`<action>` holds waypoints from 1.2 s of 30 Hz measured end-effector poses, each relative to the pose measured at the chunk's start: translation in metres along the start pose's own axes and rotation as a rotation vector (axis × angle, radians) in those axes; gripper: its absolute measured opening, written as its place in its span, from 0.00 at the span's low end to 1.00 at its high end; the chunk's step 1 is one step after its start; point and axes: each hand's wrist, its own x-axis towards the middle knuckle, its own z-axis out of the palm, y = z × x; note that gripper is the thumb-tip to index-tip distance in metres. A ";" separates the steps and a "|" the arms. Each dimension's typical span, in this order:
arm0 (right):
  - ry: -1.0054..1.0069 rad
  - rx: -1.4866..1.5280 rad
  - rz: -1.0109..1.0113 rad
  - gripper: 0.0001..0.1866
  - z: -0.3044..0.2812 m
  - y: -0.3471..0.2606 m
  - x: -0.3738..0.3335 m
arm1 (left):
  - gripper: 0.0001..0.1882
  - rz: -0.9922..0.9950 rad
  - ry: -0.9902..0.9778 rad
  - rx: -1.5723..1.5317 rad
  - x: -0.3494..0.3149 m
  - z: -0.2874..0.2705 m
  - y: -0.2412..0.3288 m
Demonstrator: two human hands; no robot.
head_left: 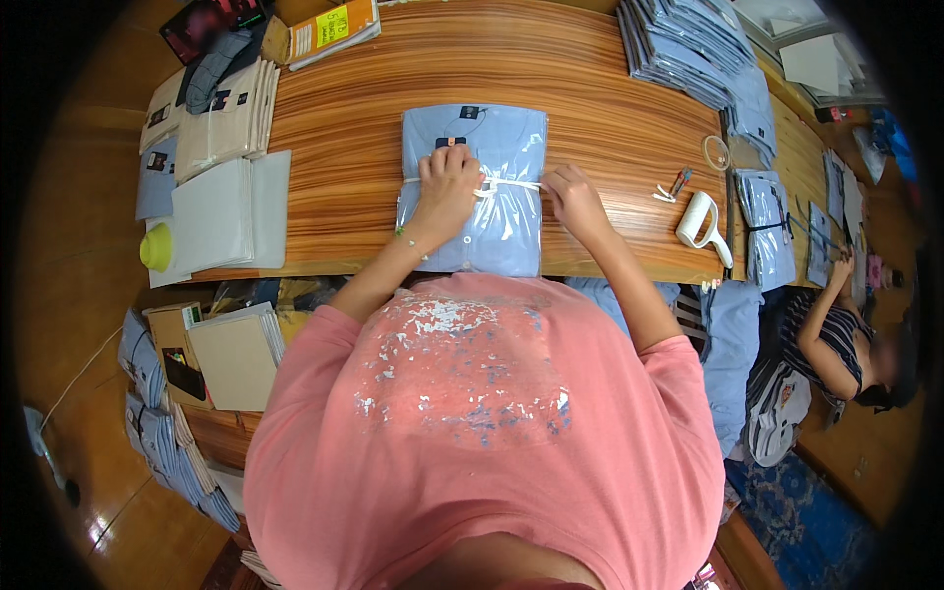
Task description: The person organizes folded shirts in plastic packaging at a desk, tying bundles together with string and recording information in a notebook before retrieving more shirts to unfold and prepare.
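The left hand (444, 192) lies over the middle of the bagged blue shirt (474, 187), hiding where the white string (511, 185) crosses, and the grip of the right hand (573, 200) on that string is too small to make out. The shirt's near edge vanishes behind the pink sleeve. The stack of folded shirts (688, 44) at the table's (610, 118) far corner is cut off by the top edge.

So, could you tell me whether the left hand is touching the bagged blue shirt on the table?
Touching. The head view shows the left hand pressed flat on the bagged blue shirt, over the white string.
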 end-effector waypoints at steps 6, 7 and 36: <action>-0.065 0.349 0.427 0.05 0.034 0.018 -0.031 | 0.12 0.052 -0.229 -0.178 0.024 -0.022 0.002; -0.055 0.338 0.384 0.04 0.035 0.016 -0.030 | 0.14 0.008 -0.227 -0.479 0.027 -0.016 0.006; -0.023 0.180 0.300 0.11 0.026 0.012 -0.034 | 0.18 -0.698 -0.127 -1.515 0.026 0.002 0.009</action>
